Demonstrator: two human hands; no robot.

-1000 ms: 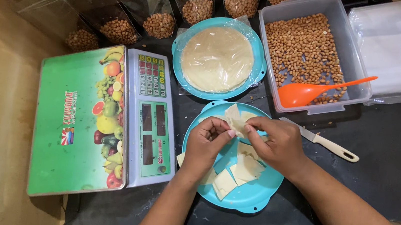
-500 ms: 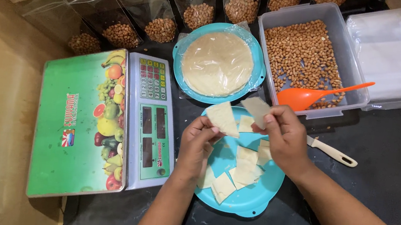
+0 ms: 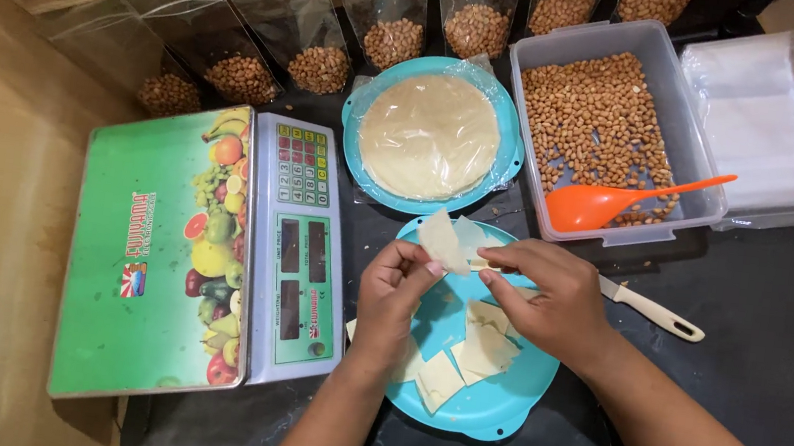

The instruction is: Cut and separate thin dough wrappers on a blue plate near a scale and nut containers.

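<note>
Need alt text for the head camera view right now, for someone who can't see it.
Both hands, left hand and right hand, pinch a thin pale wrapper piece above a blue plate holding more cut pieces. Behind it sit a covered plate of round wrappers, a tub of peanuts with an orange spoon, and a knife; a green scale stands to the left.
</note>
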